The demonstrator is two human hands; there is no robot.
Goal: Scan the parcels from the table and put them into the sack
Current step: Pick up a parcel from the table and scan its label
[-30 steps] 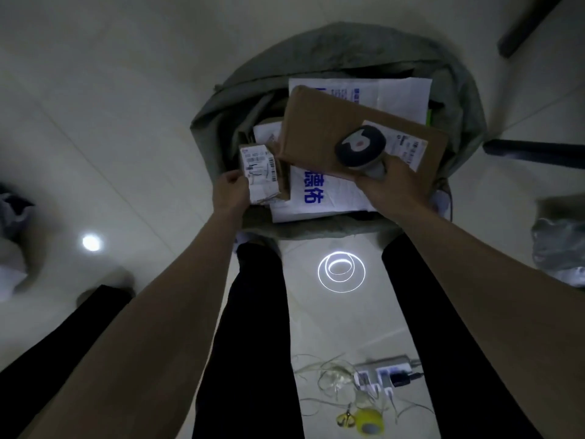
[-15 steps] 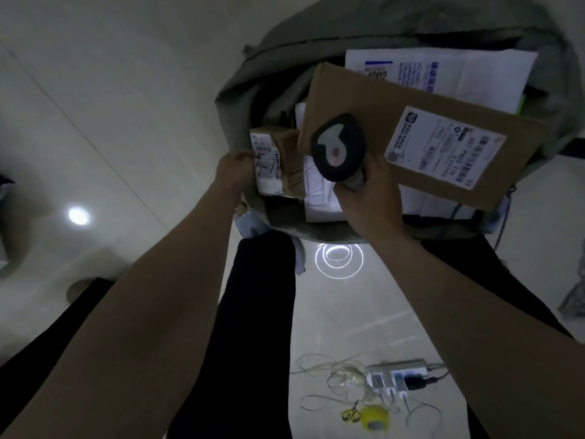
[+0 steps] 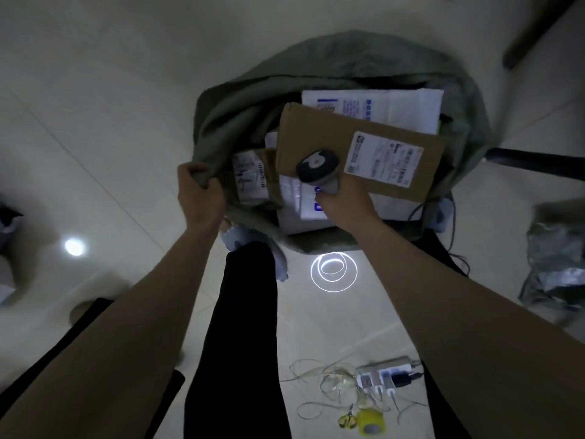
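A grey-green sack (image 3: 253, 99) stands open on the floor ahead of me, full of parcels. A flat brown cardboard parcel (image 3: 319, 131) with a white label lies on top, over white plastic mailers (image 3: 411, 106). A small brown box (image 3: 250, 179) with a label sits at the sack's left side. My left hand (image 3: 198, 194) grips the sack's near-left rim. My right hand (image 3: 343, 204) holds a dark handheld scanner (image 3: 318, 164) over the flat parcel's near edge.
A power strip (image 3: 384, 372) with plugs, loose cables, scissors and a yellow tape roll (image 3: 372, 423) lie on the tiled floor near my feet. A grey plastic bag (image 3: 557, 264) is at the right, dark furniture legs (image 3: 535, 160) beyond the sack.
My left hand has let go of the small brown box, which now lies in the sack, and has gripped the sack's rim. The right hand keeps the scanner over the flat parcel.
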